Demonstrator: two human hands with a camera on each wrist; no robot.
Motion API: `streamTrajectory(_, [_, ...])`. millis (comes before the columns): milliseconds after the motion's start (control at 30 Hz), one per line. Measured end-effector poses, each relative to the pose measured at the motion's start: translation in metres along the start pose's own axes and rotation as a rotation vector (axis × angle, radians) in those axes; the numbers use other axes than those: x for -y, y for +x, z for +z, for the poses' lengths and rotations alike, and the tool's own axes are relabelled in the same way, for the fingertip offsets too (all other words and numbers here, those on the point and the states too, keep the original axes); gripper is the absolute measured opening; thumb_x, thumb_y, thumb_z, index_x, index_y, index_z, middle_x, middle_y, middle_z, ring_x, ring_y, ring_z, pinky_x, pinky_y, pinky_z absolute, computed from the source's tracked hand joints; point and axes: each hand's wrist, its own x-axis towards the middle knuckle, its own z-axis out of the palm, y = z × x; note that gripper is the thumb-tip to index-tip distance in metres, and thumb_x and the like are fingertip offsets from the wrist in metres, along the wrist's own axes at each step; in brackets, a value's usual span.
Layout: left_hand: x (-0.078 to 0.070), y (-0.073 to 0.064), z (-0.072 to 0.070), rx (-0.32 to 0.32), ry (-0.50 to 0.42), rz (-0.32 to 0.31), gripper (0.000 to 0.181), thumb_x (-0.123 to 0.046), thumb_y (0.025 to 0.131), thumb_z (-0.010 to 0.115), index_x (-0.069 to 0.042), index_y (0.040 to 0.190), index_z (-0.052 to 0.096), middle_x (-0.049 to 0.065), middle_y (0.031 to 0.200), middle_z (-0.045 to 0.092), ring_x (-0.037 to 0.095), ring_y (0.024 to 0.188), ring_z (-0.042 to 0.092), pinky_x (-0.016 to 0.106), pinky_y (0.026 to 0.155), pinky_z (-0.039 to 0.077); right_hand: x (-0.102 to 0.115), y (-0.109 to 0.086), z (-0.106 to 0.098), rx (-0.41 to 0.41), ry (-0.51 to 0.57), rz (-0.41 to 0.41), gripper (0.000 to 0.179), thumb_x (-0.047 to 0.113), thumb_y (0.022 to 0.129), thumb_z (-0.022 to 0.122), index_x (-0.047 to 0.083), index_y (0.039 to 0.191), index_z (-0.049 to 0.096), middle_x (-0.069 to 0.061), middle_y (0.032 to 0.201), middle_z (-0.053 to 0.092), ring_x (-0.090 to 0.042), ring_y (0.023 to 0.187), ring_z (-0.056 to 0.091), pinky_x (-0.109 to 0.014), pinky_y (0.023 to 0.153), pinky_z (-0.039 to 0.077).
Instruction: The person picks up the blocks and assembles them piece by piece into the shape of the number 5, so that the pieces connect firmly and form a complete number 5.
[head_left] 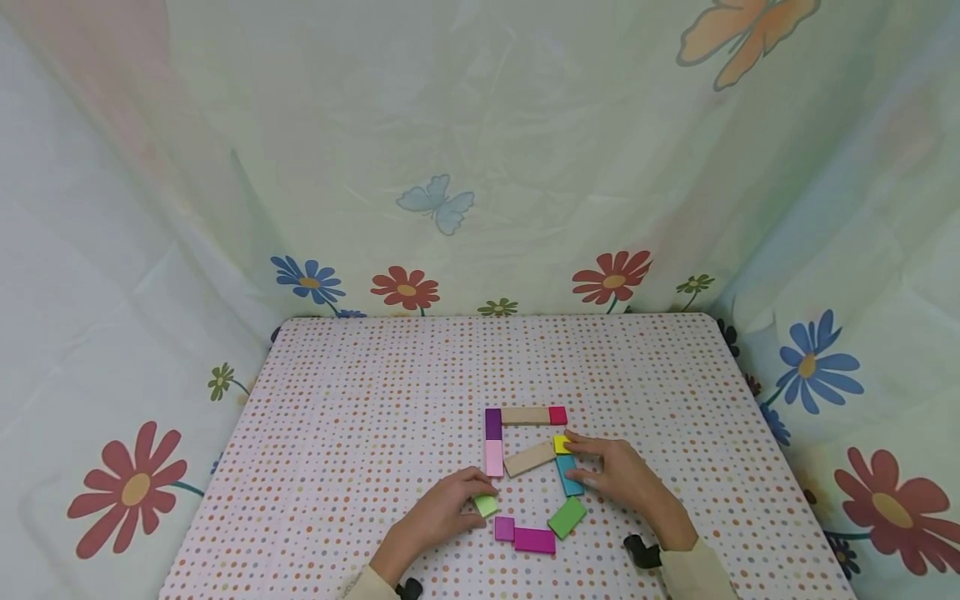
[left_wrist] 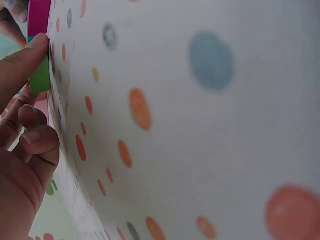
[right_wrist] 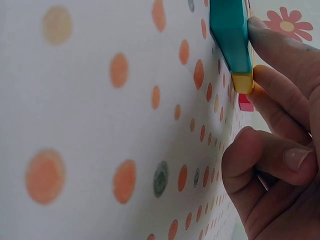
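In the head view my left hand (head_left: 447, 506) pinches a light green block (head_left: 486, 505) between thumb and fingers, low over the dotted cloth. My right hand (head_left: 626, 477) has its thumb on a blue block (head_left: 570, 477) and its forefinger at a small yellow block (head_left: 562, 445). Those two blocks meet end to end. In the right wrist view, the thumb (right_wrist: 280, 50) lies along the top of the teal-looking blue block (right_wrist: 232, 40), with the other fingers beside the yellow block (right_wrist: 242, 83) or bent below. A green block (left_wrist: 40, 75) shows at the left thumb in the left wrist view.
Blocks form a bent outline: dark purple (head_left: 492, 424), pale pink (head_left: 493, 458), two plain wooden ones (head_left: 525, 416), red (head_left: 557, 415), green (head_left: 567, 517) and two magenta (head_left: 535, 541). The dotted table (head_left: 360, 392) ends at printed curtains (head_left: 502, 125) on three sides.
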Motion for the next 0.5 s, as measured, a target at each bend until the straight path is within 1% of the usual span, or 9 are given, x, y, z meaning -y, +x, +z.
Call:
streamTrajectory(267, [0.0023, 0.0022, 0.0051, -0.011, 0.025, 0.046, 0.038, -0.021, 0.093, 0.081, -0.018, 0.131, 0.074, -0.007, 0.132, 0.066, 0.007, 0.121, 0.064, 0.026, 0.105, 0.055, 0.0002, 0.0002, -0.0010, 0.001, -0.005, -0.004, 0.053, 0.034, 0.089, 0.084, 0.014, 0.137, 0.073, -0.004, 0.154, 0.061, -0.037, 0.141, 0.060, -0.057, 0.113, 0.050])
streamTrajectory(500, [0.0016, 0.0042, 0.0074, 0.010, 0.019, 0.029, 0.039, -0.022, 0.094, 0.081, -0.019, 0.132, 0.073, -0.009, 0.133, 0.065, 0.002, 0.120, 0.062, 0.022, 0.103, 0.055, 0.0008, 0.0006, -0.0013, -0.001, -0.011, -0.003, 0.053, 0.032, 0.089, 0.085, 0.013, 0.137, 0.072, -0.005, 0.154, 0.061, -0.037, 0.142, 0.059, -0.057, 0.113, 0.050])
